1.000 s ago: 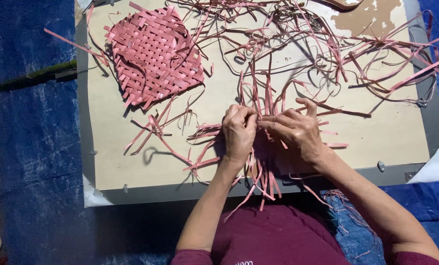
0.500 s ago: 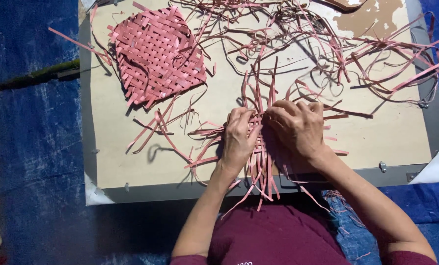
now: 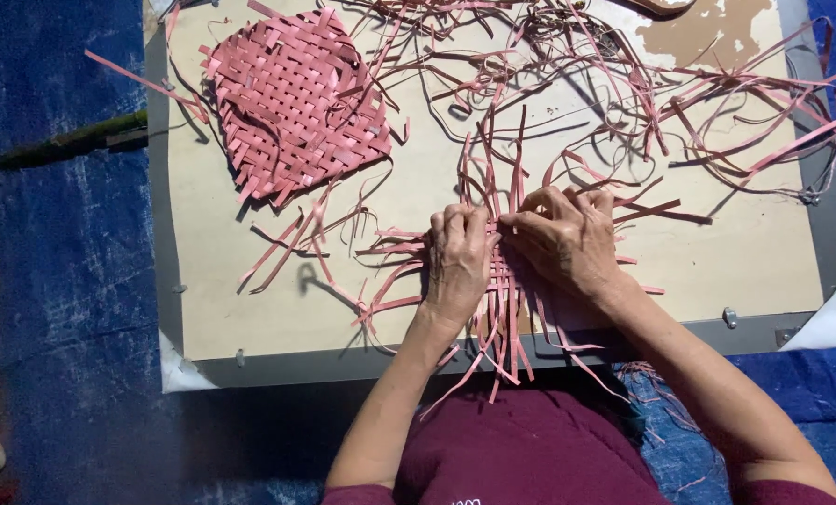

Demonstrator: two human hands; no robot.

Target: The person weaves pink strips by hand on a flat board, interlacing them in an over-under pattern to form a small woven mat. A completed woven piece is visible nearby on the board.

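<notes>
Now both hands, the left hand and right hand, press flat on the small half-woven pink strip mat under them, fingertips pinching one strip; keeping strips snug looks wise.

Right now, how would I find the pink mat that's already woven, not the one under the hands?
Start at the pale board with the grey rim lying on the blue tarp. Go to its far left corner, away from the left hand and right hand. The woven pink mat lies there, a tight checkered diamond of flat strips, unlike the loose tangled strips scattered around it.
</notes>
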